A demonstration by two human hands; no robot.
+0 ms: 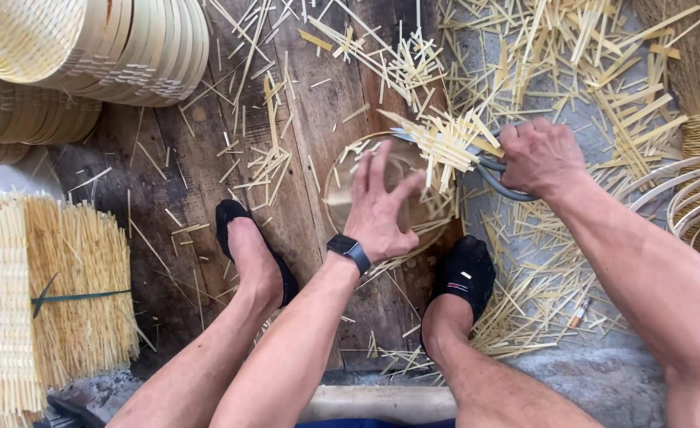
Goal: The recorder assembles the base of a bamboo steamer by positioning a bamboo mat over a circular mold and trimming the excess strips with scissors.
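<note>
Head view is showing the left hand (379,208), fingers spread, pressing a round woven mat (350,170). Right hand (539,157) is gripping shears (493,176), cutting the strip ends (445,143). Many offcuts (572,71) are lying around, but some ends are still sticking out.

Black wristwatch (348,248) on bare arm; 2 black slippers (464,273).

Floor: worn dark wood planks (318,119) through the centre of the frame, grey concrete (604,372) at right and bottom. Bamboo offcuts (572,47) are scattered everywhere, thickest upper right. Even daylight, soft shadows.
</note>
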